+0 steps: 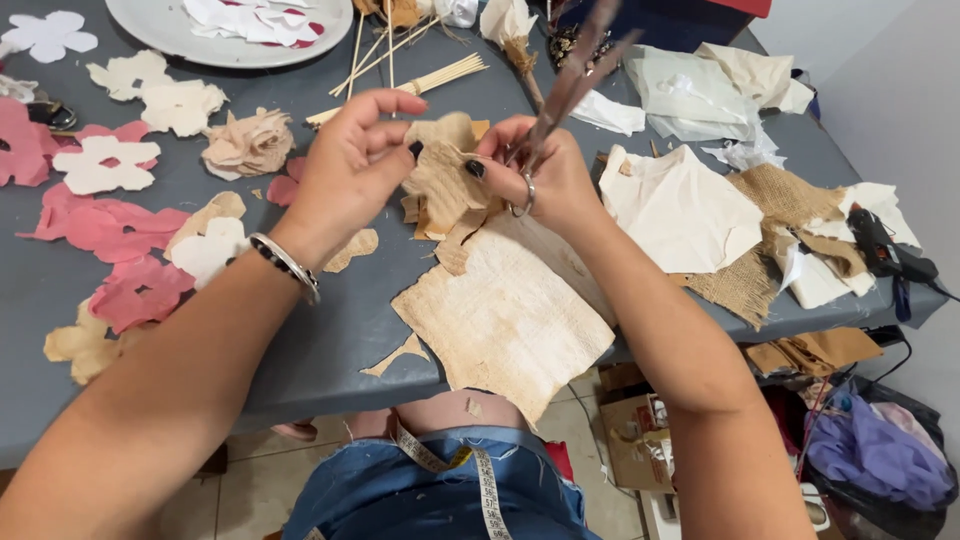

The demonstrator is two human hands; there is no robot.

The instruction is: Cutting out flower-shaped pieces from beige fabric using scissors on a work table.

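Observation:
My left hand (350, 165) pinches a small tan fabric petal piece (440, 180) above the grey table (330, 340). My right hand (545, 180) holds a pair of scissors (575, 80) with a finger through a handle ring; the blades point up and away, blurred. Both hands meet over the petal piece. Beneath them lies a larger beige cloth sheet (510, 315) that hangs over the table's front edge. Small tan offcuts (400, 352) lie beside it.
Pink flower cutouts (120, 230) and white flower cutouts (105, 165) cover the left side, with a beige fabric rose (245, 145). A white plate (160, 30), wooden sticks (400, 75), cloth scraps and burlap (760, 240), and a glue gun (885, 250) lie around. Bags sit on the floor at right.

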